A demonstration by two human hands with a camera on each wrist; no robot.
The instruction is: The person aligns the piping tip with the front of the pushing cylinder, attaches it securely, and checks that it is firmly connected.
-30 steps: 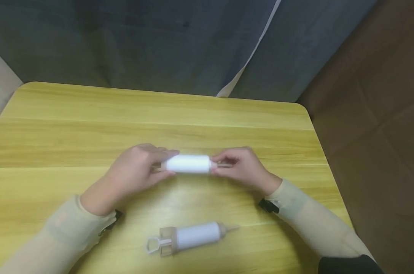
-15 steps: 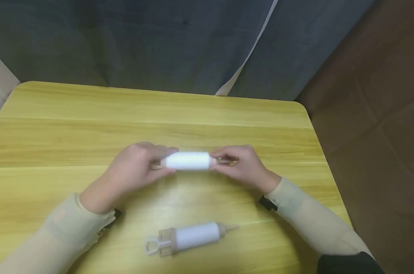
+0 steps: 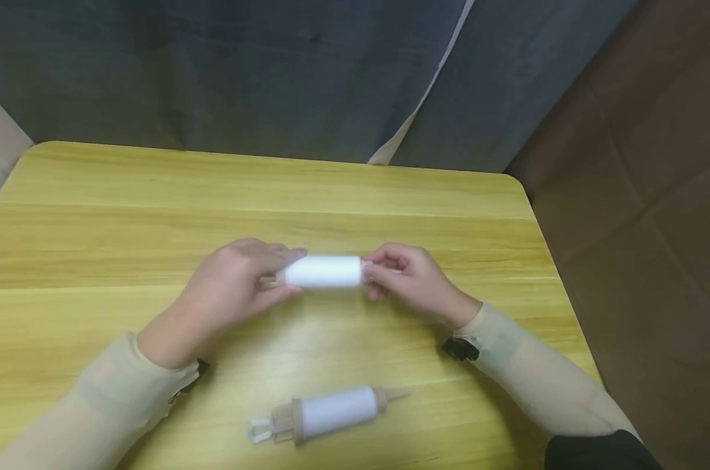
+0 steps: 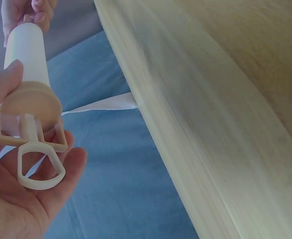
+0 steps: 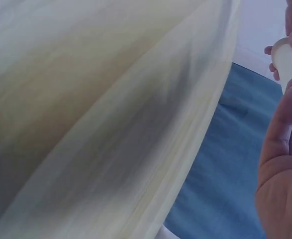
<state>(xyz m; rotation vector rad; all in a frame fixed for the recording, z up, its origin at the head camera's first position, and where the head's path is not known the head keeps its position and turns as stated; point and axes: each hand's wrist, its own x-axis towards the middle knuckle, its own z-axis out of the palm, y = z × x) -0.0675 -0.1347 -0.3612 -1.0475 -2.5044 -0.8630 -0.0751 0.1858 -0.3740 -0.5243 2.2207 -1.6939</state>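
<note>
A white-barrelled syringe (image 3: 325, 271) is held level above the table between both hands. My left hand (image 3: 228, 281) grips its plunger end, thumb on one side and fingers on the other. In the left wrist view the tan end collar (image 4: 34, 99), with two finger loops, and the pale plunger ring (image 4: 41, 185) sit over the palm. At the other end, my right hand (image 3: 410, 281) pinches the tip between thumb and fingers, which hide most of the nozzle. A second, similar syringe (image 3: 339, 411) lies on the table nearer the person, its nozzle pointing right.
The wood-grain table (image 3: 155, 183) has rounded far corners. Behind it hangs a dark grey-blue curtain (image 3: 243, 78) with a pale strip (image 3: 419, 111). A brown cloth (image 3: 643, 163) hangs along the right side.
The right hand's thumb and fingers have shifted round the tip of the held syringe. Both hands have risen slightly in view. The syringe on the table has rolled a little.
</note>
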